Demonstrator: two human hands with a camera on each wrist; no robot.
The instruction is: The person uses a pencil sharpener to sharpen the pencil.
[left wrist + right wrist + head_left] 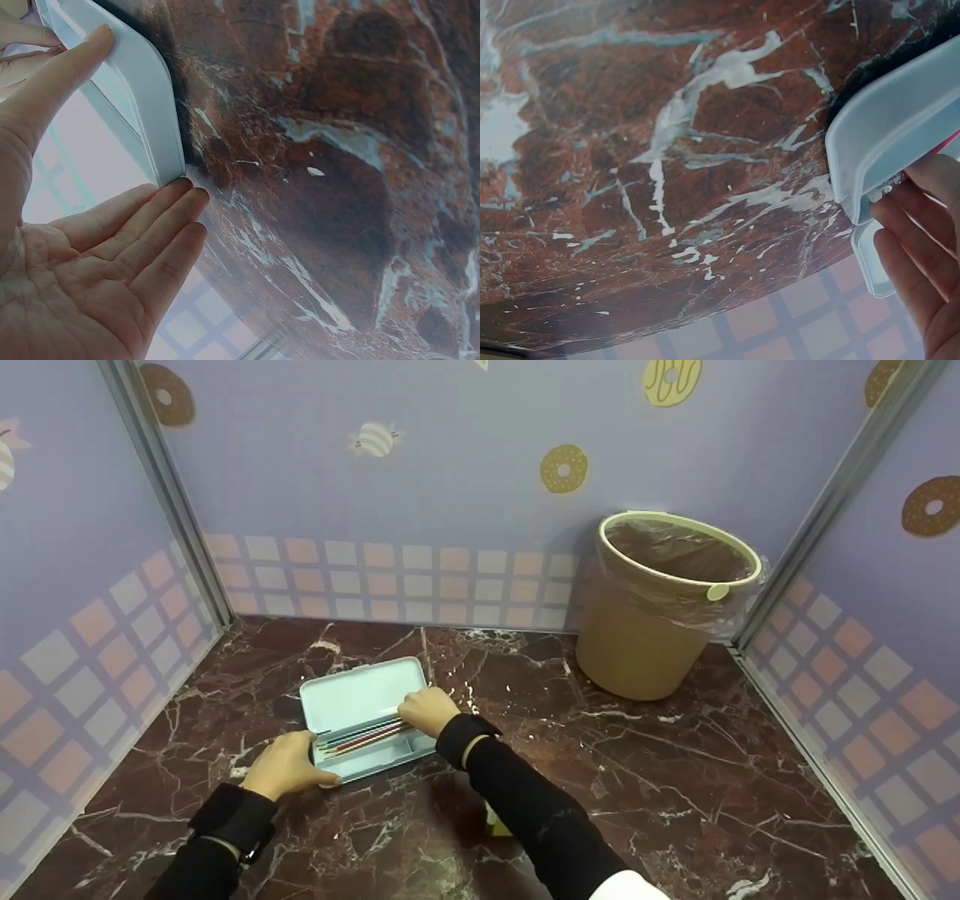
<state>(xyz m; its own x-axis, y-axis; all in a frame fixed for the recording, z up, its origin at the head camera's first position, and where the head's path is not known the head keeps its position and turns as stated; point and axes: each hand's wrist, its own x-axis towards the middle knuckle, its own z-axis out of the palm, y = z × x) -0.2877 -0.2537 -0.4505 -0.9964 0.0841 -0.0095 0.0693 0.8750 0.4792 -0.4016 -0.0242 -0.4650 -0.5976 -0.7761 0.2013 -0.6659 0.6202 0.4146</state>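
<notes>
A pale blue pencil case (364,697) lies open on the marbled surface, its lid tipped back toward the wall. Several pencils (364,736) lie side by side in its back compartment. At the case's left end is my left hand (283,765); the thumb rests on the rim and the straight fingers touch the outer wall. My right hand (430,711) reaches into the right end and pinches a red pencil by its end, where a metal band and pale eraser (885,187) show between the fingers. The case's far right corner is partly hidden behind this hand.
A tan bin (645,637) with a clear plastic liner stands at the back right, by the wall. Small white crumbs (471,694) are scattered right of the case. Under my right forearm a small yellow object (496,823) partly shows. Patterned panels (390,510) enclose the surface.
</notes>
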